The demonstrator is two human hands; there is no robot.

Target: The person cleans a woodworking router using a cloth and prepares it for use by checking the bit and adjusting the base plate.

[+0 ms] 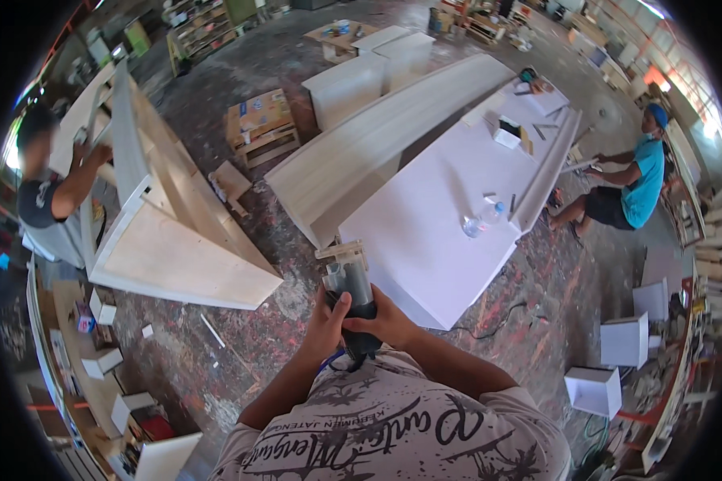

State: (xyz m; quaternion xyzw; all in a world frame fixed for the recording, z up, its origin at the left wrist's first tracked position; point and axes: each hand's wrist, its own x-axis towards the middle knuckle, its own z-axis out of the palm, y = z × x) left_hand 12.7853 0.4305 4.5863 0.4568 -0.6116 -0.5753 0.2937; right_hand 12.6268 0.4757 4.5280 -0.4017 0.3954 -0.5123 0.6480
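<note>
Close in front of my chest I hold a trim router [350, 279] with a dark lower body, a grey metal part and a pale wooden piece [341, 249] at its far end. My left hand [326, 327] wraps its left side, thumb up along the body. Around the right side closes my right hand [387, 319], its thumb lying across the dark part. Just beyond the tool is the near edge of a large white panel [413, 228]. A clear plastic bottle [475, 228] lies on that panel, near its right side.
A long wooden cabinet [385, 132] runs beside the panel. At left, a person [52, 180] touches a big angled wooden frame [188, 240]. Another person in a blue shirt [640, 180] crouches at right. White boxes [624, 341] and a cable [497, 327] lie on the stained floor.
</note>
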